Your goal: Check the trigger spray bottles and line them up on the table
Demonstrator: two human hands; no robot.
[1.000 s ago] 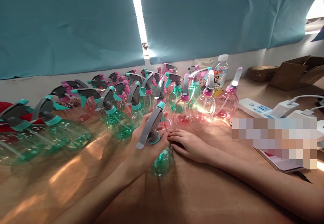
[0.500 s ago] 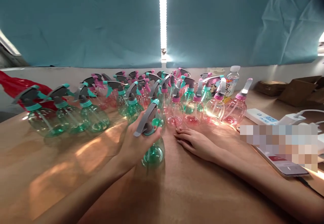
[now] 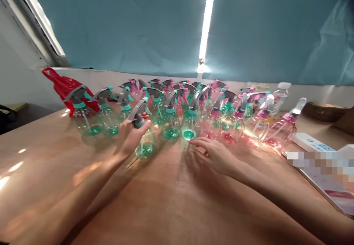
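My left hand [image 3: 129, 132] is wrapped round the neck of a green spray bottle [image 3: 146, 147] with a grey and teal trigger head. That bottle stands upright or nearly so, in front of the row; whether its base touches the table I cannot tell. Fingers loosely spread, my right hand [image 3: 214, 152] rests low over the table with nothing in it. Its fingertips are close to the base of another green spray bottle [image 3: 189, 127]. Pink spray bottles [image 3: 229, 130] stand to the right of that one, and more green ones [image 3: 87, 121] to the left.
Several more spray bottles stand packed behind the front row. A red plastic bag [image 3: 66, 86] lies at the back left. On the right are a clear bottle with a white cap [image 3: 280, 97], a white power strip [image 3: 312, 141], a phone [image 3: 326, 189] and a cardboard box [image 3: 318, 111].
My left hand has carried the green spray bottle leftward, away from the middle. My right hand stays low on the table, fingers still apart. The camera view has turned left and tilted.
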